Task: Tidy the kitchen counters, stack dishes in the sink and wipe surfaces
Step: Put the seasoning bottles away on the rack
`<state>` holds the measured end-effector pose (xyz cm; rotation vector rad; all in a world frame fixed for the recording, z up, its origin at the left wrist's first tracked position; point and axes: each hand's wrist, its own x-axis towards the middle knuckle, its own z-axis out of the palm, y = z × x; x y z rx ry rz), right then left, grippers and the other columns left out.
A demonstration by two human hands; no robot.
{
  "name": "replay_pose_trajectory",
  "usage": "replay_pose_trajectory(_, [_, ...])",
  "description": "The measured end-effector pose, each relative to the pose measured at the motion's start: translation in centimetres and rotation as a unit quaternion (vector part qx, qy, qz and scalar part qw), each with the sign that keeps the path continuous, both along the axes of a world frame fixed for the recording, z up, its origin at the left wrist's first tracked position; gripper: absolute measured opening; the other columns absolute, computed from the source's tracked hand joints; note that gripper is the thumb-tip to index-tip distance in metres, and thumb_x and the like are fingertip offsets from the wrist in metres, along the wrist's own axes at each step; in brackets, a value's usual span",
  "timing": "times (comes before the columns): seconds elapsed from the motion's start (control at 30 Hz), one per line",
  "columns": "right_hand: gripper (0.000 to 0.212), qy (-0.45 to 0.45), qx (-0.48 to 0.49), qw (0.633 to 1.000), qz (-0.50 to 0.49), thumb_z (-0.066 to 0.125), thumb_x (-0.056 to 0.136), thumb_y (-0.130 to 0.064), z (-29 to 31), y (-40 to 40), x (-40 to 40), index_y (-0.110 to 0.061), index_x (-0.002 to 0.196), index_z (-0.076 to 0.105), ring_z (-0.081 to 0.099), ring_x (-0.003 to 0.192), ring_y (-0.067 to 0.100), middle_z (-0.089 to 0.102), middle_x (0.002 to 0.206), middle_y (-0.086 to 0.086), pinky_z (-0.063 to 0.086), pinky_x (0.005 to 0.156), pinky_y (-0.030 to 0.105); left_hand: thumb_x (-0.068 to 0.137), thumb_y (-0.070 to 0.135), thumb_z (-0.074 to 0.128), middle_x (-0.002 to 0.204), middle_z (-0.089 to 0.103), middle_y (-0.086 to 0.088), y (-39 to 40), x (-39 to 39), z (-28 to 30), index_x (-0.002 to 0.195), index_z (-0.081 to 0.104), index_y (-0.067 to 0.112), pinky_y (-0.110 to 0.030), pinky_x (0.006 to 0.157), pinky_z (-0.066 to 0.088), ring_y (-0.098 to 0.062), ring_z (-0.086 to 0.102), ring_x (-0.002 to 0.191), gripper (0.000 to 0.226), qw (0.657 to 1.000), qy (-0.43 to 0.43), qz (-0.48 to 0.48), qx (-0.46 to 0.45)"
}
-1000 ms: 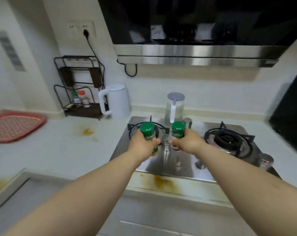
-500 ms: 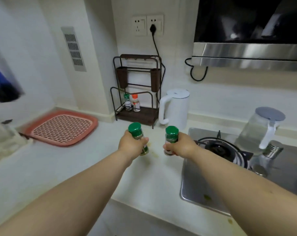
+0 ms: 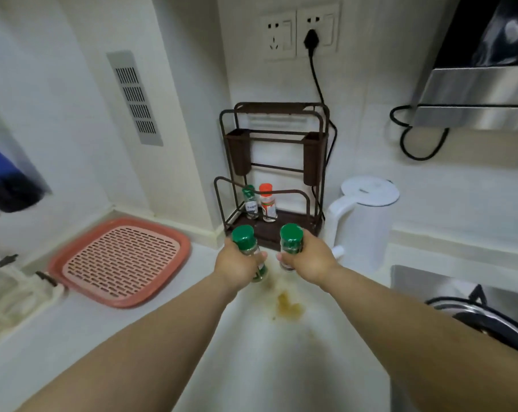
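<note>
The left hand point(image 3: 237, 264) is curled round a clear glass spice jar with a green screw cap point(image 3: 247, 248), held at the centre of the frame above the white counter point(image 3: 139, 337); the jar's long axis runs near vertical, cap up, with the cap leaning slightly to the left. The right hand point(image 3: 309, 258) grips a second green-capped glass spice jar point(image 3: 290, 245) just beside the first, also cap up and close to upright. The two jars are apart, not touching. Directly behind them, in the upper centre, stands a dark brown wire rack point(image 3: 274, 162) whose bottom shelf holds a small green-capped bottle point(image 3: 250, 202) and a red-capped bottle point(image 3: 267, 202), both upright and side by side. A white electric kettle point(image 3: 358, 230) stands to the right of the rack. Below the hands, a yellow-brown stain point(image 3: 289, 306) marks the counter. A pink perforated plastic tray point(image 3: 121, 261) lies flat at the left. A steel gas hob point(image 3: 471, 301) occupies the lower right.
</note>
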<state>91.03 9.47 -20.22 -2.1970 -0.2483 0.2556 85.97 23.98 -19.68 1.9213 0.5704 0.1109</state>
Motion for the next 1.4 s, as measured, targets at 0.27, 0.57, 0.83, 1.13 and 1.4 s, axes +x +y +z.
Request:
replay_pose_trajectory(0.27, [0.043,-0.029,0.008,0.988,-0.149,0.075,0.08,-0.024,-2.2,4.2,5.2,-0.017,0.118,0.057,0.059,0.106,0.023,0.064,0.113,0.002,0.045,0.089,0.029,0.08,0.017,0.074,0.11,0.059,0.003,3.8,9.5,-2.0,0.121,0.052,0.017,-0.023,0.086,0.04,-0.02,0.056,0.102,0.046,0.998,0.001,-0.052,0.036])
replay_pose_trajectory(0.57, [0.031,-0.035,0.06,0.956,-0.284,0.063,0.089,-0.016,-3.4,9.3,10.1,-0.016,0.119,0.056,0.057,0.105,0.019,0.064,0.115,0.002,0.036,0.082,0.019,0.079,0.014,0.072,0.102,0.062,0.003,5.9,18.1,-4.0,0.109,0.059,0.014,-0.027,0.088,0.042,-0.016,0.057,0.098,0.033,0.981,-0.052,-0.182,0.032])
replay_pose_trajectory(0.83, [0.021,0.012,0.116,0.924,-0.363,0.059,0.092,-0.02,-4.5,10.2,15.5,-0.018,0.112,0.054,0.058,0.11,0.025,0.06,0.102,0.0,0.041,0.09,0.031,0.082,0.009,0.068,0.098,0.067,-0.008,5.8,23.5,-5.0,0.103,0.059,0.005,-0.02,0.073,0.047,-0.016,0.061,0.085,0.023,0.978,-0.086,-0.192,0.005])
replay_pose_trajectory(1.13, [0.039,0.066,0.127,0.891,-0.431,0.055,0.092,-0.012,-6.4,9.5,19.6,-0.023,0.129,0.048,0.058,0.106,0.025,0.061,0.116,0.005,0.042,0.083,0.028,0.081,0.024,0.063,0.08,0.062,-0.002,3.7,27.4,-7.8,0.089,0.06,0.013,-0.021,0.051,0.038,-0.016,0.057,0.069,0.014,0.969,-0.044,-0.221,0.105])
replay_pose_trajectory(1.4, [0.026,0.07,0.064,0.905,-0.415,0.048,0.095,-0.025,-6.8,9.0,20.9,-0.018,0.12,0.043,0.048,0.082,0.022,0.052,0.095,0.003,0.037,0.076,0.029,0.082,0.03,0.06,0.085,0.064,-0.005,2.9,28.4,-8.1,0.087,0.058,0.016,-0.032,0.067,0.052,-0.025,0.061,0.077,0.014,0.962,-0.023,-0.206,0.175])
